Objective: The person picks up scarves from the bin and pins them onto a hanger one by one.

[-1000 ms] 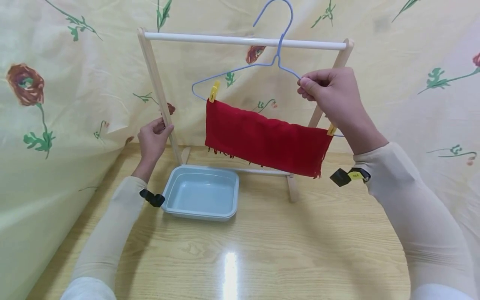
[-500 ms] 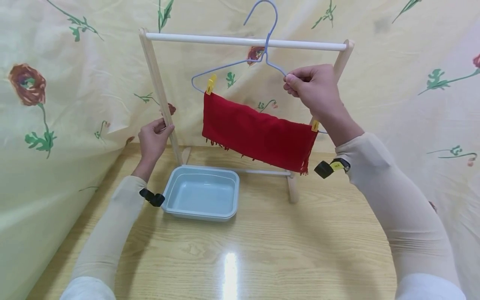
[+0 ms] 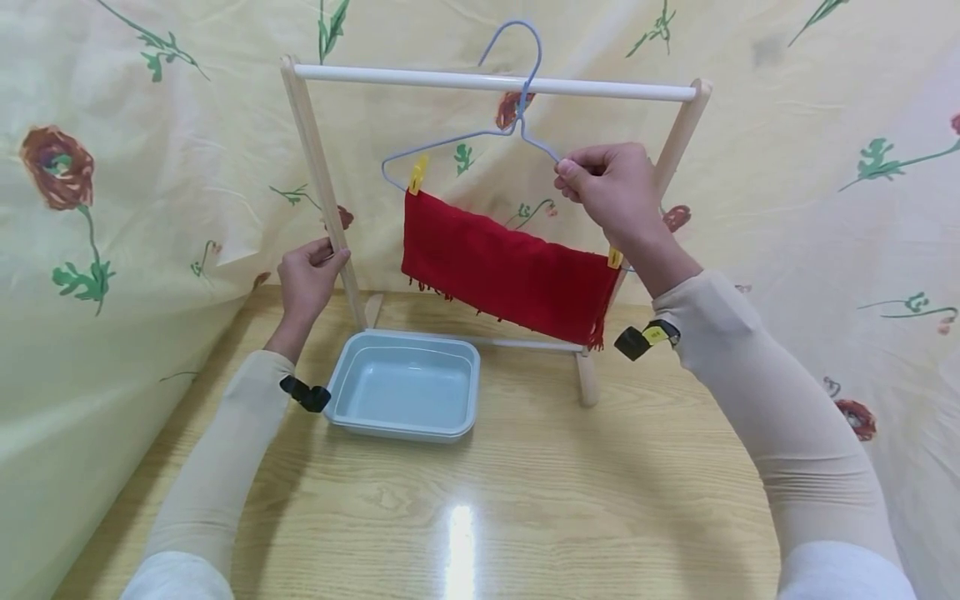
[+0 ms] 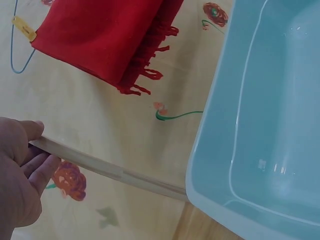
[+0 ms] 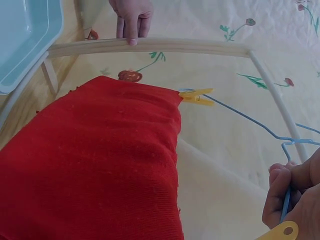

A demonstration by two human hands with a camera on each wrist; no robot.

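My right hand point(image 3: 611, 187) pinches the sloping right arm of a blue wire hanger point(image 3: 450, 142). From the hanger's lower wire hangs a red fringed scarf point(image 3: 510, 271), folded over and tilted down to the right. Yellow clothespins point(image 3: 418, 175) clip it at both ends. The hanger's neck crosses in front of the rack's white rail point(image 3: 615, 87), and the hook's tip meets the rail's upper edge in the head view. With thumb and fingers, my left hand point(image 3: 306, 275) grips the left wooden post point(image 4: 115, 172) of the drying rack.
A pale blue plastic basin point(image 3: 408, 429) stands on the wooden table point(image 3: 600, 500) in front of the rack's left post. The rack's right foot point(image 3: 587, 379) rests farther right. A flower-printed cloth point(image 3: 150, 250) surrounds the table at the back and sides.
My right hand has moved left with the hanger and scarf. The hook first rose slightly, then lowered towards the rail. My left hand stays on the post.
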